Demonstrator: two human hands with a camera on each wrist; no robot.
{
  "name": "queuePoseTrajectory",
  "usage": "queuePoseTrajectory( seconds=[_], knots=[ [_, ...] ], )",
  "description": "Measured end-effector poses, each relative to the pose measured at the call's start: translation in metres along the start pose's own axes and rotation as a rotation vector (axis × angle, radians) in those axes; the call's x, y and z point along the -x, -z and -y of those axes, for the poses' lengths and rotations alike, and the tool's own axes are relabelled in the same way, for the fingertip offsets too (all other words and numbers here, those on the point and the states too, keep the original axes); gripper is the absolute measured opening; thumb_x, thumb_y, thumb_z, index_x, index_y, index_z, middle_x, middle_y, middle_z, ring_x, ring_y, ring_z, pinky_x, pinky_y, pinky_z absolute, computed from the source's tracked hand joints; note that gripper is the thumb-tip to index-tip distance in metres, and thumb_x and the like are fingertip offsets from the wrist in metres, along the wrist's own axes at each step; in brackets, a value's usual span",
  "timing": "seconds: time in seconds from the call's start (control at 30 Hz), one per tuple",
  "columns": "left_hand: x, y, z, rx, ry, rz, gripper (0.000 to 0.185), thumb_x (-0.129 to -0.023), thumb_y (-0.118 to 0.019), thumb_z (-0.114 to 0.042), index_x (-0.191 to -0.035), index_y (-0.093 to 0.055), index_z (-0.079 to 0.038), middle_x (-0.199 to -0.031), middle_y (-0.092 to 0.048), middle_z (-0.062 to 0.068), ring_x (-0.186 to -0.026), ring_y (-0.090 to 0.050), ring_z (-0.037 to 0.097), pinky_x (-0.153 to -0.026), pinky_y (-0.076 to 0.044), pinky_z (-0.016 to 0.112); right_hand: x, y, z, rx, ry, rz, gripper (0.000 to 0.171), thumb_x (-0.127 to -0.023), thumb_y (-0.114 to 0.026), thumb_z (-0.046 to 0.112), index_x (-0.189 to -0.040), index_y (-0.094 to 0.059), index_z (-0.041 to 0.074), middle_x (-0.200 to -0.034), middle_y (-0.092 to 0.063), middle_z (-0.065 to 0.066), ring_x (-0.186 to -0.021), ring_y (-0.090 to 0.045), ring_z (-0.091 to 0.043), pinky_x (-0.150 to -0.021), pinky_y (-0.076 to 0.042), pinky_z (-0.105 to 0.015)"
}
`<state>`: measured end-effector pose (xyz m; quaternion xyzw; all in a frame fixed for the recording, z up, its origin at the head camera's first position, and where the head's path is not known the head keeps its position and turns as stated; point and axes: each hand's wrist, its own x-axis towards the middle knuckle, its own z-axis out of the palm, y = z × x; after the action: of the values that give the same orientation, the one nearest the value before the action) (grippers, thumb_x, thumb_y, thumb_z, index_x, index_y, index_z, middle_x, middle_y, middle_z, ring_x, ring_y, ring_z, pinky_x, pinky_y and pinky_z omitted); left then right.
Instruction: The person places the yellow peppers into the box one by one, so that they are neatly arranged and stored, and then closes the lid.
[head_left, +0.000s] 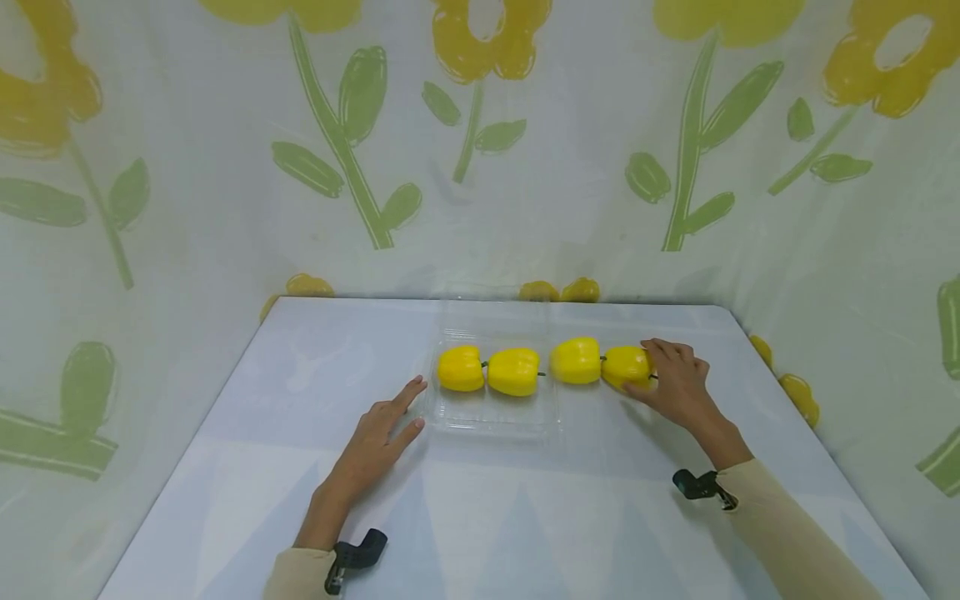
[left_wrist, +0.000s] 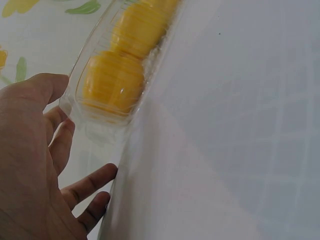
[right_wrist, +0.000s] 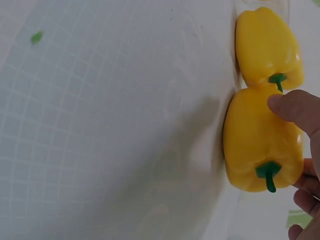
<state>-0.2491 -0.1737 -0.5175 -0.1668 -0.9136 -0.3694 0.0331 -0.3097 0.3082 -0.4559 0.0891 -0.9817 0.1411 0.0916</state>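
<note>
A clear plastic clamshell container (head_left: 495, 421) lies unfolded near the back of the table, with two yellow bell peppers (head_left: 513, 372) lying in it. Just right of it, two more yellow bell peppers lie in a row on the table. My right hand (head_left: 678, 383) grips the outermost yellow bell pepper (right_wrist: 260, 142), thumb on its near side and fingers round the far side. The inner yellow bell pepper (right_wrist: 267, 47) touches it. My left hand (head_left: 378, 437) is at the container's left edge, its fingers spread and loosely bent; whether the fingertips touch the plastic is hard to tell.
The pale table (head_left: 315, 367) has a bluish triangle pattern near its front. A flower-printed curtain (head_left: 570, 183) stands behind the table and along both sides. Each wrist carries a small black camera mount (head_left: 360, 550).
</note>
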Motion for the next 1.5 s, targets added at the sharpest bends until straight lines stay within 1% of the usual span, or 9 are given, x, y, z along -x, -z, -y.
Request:
queuePoseTrajectory(
  seconds=[0.2, 0.4, 0.6, 0.8, 0.93, 1.13, 1.27, 1.5],
  knots=[
    [0.000, 0.000, 0.000, 0.005, -0.008, -0.002, 0.060, -0.103, -0.050, -0.048, -0.158, -0.026, -0.042, -0.161, -0.026, -0.019, -0.132, -0.041, 0.028, -0.107, -0.033, 0.059, 0.001, 0.002, -0.002, 0.001, -0.014, 0.015, 0.081, -0.085, -0.079, 0.036, -0.143, -0.043, -0.007, -0.144, -0.039, -0.030, -0.129, -0.027, -0.048, -0.095, -0.019, -0.067],
    [-0.001, 0.000, 0.000, 0.015, -0.019, 0.001, 0.059, -0.103, -0.048, -0.050, -0.158, -0.026, -0.042, -0.161, -0.026, -0.018, -0.130, -0.042, 0.027, -0.107, -0.034, 0.057, 0.002, 0.003, -0.004, -0.007, -0.012, 0.030, 0.076, -0.087, -0.079, 0.031, -0.142, -0.043, -0.007, -0.143, -0.039, -0.031, -0.127, -0.028, -0.048, -0.094, -0.019, -0.067],
    [-0.001, 0.000, 0.000, 0.010, -0.018, 0.003, 0.059, -0.103, -0.047, -0.051, -0.157, -0.026, -0.043, -0.161, -0.026, -0.019, -0.132, -0.042, 0.027, -0.107, -0.033, 0.058, 0.002, 0.003, -0.006, -0.008, -0.007, 0.014, 0.074, -0.086, -0.079, 0.030, -0.140, -0.045, -0.007, -0.140, -0.042, -0.030, -0.125, -0.029, -0.048, -0.094, -0.020, -0.067],
    [-0.001, -0.001, 0.001, 0.005, -0.007, 0.001, 0.059, -0.103, -0.047, -0.051, -0.158, -0.025, -0.042, -0.161, -0.026, -0.019, -0.132, -0.041, 0.028, -0.107, -0.032, 0.060, 0.002, 0.009, -0.005, 0.010, -0.016, -0.002, 0.073, -0.086, -0.079, 0.030, -0.139, -0.047, -0.008, -0.138, -0.044, -0.030, -0.125, -0.030, -0.049, -0.094, -0.020, -0.068],
    [-0.001, -0.002, 0.002, -0.001, -0.012, -0.004, 0.060, -0.103, -0.046, -0.054, -0.158, -0.025, -0.043, -0.161, -0.026, -0.018, -0.131, -0.042, 0.029, -0.107, -0.032, 0.061, 0.003, 0.012, -0.007, 0.016, -0.036, -0.002, 0.073, -0.086, -0.079, 0.031, -0.138, -0.047, -0.008, -0.138, -0.044, -0.031, -0.125, -0.029, -0.049, -0.095, -0.020, -0.069],
    [-0.003, -0.001, 0.004, -0.002, -0.029, -0.007, 0.059, -0.104, -0.048, -0.049, -0.158, -0.025, -0.041, -0.161, -0.027, -0.017, -0.130, -0.043, 0.028, -0.106, -0.034, 0.059, 0.006, 0.016, -0.009, 0.009, -0.036, -0.024, 0.072, -0.086, -0.079, 0.030, -0.137, -0.047, -0.008, -0.137, -0.045, -0.030, -0.125, -0.029, -0.050, -0.094, -0.019, -0.069],
    [-0.004, 0.000, 0.004, -0.004, -0.032, -0.004, 0.060, -0.103, -0.046, -0.053, -0.158, -0.025, -0.040, -0.161, -0.027, -0.017, -0.130, -0.043, 0.029, -0.106, -0.034, 0.059, 0.009, 0.019, -0.009, -0.003, -0.032, -0.038, 0.072, -0.086, -0.079, 0.030, -0.137, -0.047, -0.008, -0.137, -0.045, -0.030, -0.125, -0.028, -0.050, -0.093, -0.018, -0.069],
    [-0.002, -0.001, 0.003, 0.008, -0.014, 0.001, 0.060, -0.103, -0.045, -0.056, -0.158, -0.026, -0.041, -0.161, -0.026, -0.019, -0.130, -0.042, 0.029, -0.106, -0.034, 0.060, 0.014, 0.025, -0.007, -0.005, -0.024, -0.058, 0.071, -0.086, -0.079, 0.031, -0.137, -0.047, -0.007, -0.137, -0.045, -0.029, -0.125, -0.028, -0.049, -0.093, -0.019, -0.069]
  ],
)
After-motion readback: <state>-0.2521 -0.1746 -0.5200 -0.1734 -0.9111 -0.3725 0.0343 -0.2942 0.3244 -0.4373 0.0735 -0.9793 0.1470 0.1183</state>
